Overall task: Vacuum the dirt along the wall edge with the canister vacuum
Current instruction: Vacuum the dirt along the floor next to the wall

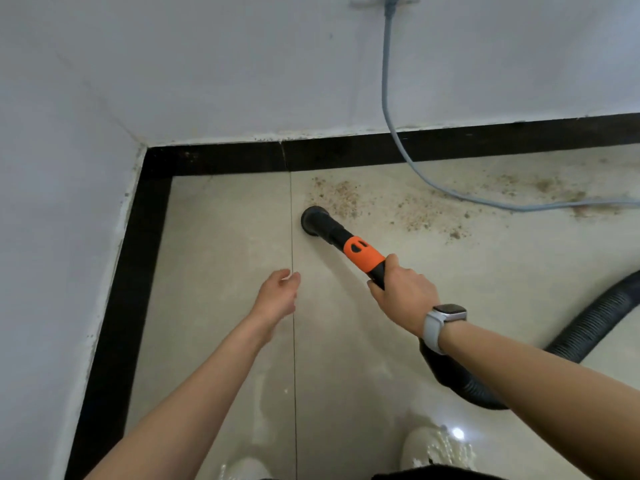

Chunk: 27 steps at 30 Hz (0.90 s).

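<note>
My right hand (pixel 403 292) grips the nozzle (pixel 341 237); left hand (pixel 278 292) loosely spread; risk: sweeping right, I snag the cable (pixel 460 195) crossing the dirt (pixel 415 213).

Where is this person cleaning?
Probably a room corner indoors: white walls meet a tiled floor with a black border, and a cable hangs from a wall socket.

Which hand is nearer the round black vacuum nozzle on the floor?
Right. The right hand grips the orange-and-black wand handle just behind the round black vacuum nozzle. The left hand hangs open and holds nothing, below and slightly left of the nozzle.
</note>
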Tool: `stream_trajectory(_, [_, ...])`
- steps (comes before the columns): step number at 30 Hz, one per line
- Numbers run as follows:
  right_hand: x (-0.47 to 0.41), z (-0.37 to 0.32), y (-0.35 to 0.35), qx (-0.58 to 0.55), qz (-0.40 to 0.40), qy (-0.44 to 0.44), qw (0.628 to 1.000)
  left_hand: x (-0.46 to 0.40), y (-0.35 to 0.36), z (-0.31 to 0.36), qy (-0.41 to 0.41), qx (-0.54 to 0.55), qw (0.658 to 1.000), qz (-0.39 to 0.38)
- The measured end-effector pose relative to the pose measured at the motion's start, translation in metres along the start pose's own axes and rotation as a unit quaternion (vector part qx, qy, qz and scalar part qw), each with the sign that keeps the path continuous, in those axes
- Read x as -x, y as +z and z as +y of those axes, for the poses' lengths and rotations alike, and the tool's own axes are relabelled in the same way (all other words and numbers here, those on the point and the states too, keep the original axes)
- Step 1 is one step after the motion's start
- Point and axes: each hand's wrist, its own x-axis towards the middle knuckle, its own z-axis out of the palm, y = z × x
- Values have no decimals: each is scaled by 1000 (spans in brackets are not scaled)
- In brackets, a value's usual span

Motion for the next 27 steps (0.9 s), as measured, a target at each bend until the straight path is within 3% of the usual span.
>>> stream_trajectory(4, [6, -26, 16, -19, -58, -46, 997, -4, 29, 40, -10, 91, 993, -70])
stream_trajectory(11, [15, -9, 14, -210, -175, -60, 960, -27, 45, 56, -14, 86, 996, -9])
stream_trajectory(17, [-12, -5, 6, -213, -137, -61, 965, -41, 51, 94, -13, 63, 998, 1])
stream_trajectory(23, [-54, -17, -4, -167, -104, -76, 978, -18, 33, 118, -12, -88, 995, -49])
stream_trajectory(27, [-62, -9, -10, -153, -87, -67, 982, -4, 12, 120, -7, -306, 950, -55])
